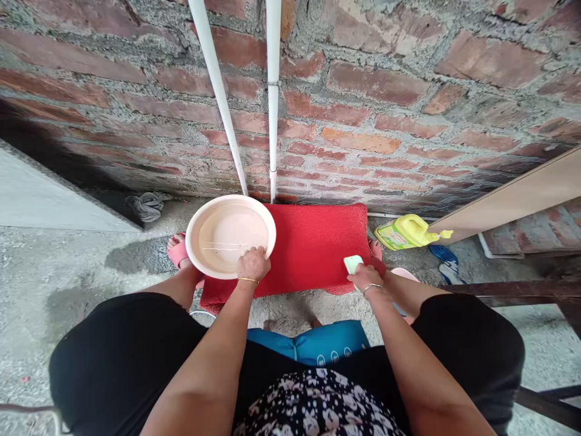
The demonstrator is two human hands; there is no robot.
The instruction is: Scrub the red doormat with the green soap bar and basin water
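Working well here calls for a steady grip: the right hand [364,277] has its fingers around a pale green block [352,263] at the red mat's [313,242] right end. The left hand's [253,264] fingers curl at the near rim of the basin [198,233], their hold unclear; keep that basin, at the mat's left end, level.

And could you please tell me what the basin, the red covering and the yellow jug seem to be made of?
The basin looks like smooth plastic, with an even pale colour and rounded rim. The red covering seems a matte textile or soft matting, with a nubby surface; the fibre is unclear. The yellow jug is probably slightly glossy plastic, given its moulded handle.
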